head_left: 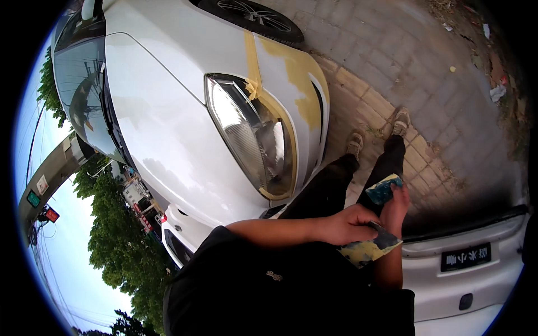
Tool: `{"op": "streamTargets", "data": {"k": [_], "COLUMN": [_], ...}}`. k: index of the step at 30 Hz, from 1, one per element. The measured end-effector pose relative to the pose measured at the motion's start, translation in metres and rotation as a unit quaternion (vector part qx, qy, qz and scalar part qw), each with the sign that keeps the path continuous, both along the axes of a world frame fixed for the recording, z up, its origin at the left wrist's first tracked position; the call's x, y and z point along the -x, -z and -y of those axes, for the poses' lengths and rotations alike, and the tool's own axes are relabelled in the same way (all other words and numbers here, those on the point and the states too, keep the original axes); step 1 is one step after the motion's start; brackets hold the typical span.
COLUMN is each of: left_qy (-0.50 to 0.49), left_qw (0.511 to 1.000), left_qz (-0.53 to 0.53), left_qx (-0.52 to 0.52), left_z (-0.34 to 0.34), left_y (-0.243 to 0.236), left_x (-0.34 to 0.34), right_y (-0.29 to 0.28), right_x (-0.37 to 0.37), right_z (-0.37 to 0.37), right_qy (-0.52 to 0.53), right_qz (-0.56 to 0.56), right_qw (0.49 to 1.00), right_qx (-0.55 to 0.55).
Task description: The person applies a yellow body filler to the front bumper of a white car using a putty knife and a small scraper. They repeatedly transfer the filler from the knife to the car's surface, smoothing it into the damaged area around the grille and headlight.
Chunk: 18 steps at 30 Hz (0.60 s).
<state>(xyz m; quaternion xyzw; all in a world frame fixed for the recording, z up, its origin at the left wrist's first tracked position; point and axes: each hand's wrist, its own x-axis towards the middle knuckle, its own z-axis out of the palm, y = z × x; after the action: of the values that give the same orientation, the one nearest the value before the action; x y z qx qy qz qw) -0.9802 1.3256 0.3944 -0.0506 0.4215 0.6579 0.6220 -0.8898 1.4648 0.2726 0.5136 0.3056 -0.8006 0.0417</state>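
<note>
My left hand (354,224) is closed on a flat putty spreader (367,252), its dark and pale face smeared with yellow filler. Just above it, my right hand (395,206) grips a teal putty spreader (382,191) with yellow filler along its edges. Both hands are in front of my body, apart from the car. The white car (162,106) stands ahead to the left. Yellow filler patches (308,112) cover part of its front bumper, and masking tape (253,61) runs down to the headlight (252,137) and around its edge.
My feet stand on a strip of yellowish paving bricks (364,92) beside grey paving (358,28). Close on the right is a second pale vehicle (431,252) with a dark plate. The white car's front wheel (255,18) is at the top. Litter lies at the far right.
</note>
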Motion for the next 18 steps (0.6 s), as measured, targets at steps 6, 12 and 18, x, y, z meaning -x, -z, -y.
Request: {"op": "streamTargets", "data": {"k": [6, 12, 18], "left_qy": [-0.084, -0.120, -0.161], "left_qw": [0.996, 0.992, 0.984], "left_qz": [-0.039, -0.019, -0.063], "left_qx": [0.003, -0.015, -0.048], "left_z": [-0.023, -0.013, 0.034], "left_y": [0.006, 0.025, 0.028], "left_x": [0.048, 0.063, 0.076], "right_y": [0.032, 0.048, 0.058], "right_x": [0.079, 0.135, 0.193], "right_z": [-0.032, 0.014, 0.131], "right_qy": [-0.186, -0.345, -0.439], "right_qz": [-0.031, -0.092, -0.248], "right_qw": [0.981, 0.928, 0.793], "right_qx": [-0.051, -0.105, -0.342]}}
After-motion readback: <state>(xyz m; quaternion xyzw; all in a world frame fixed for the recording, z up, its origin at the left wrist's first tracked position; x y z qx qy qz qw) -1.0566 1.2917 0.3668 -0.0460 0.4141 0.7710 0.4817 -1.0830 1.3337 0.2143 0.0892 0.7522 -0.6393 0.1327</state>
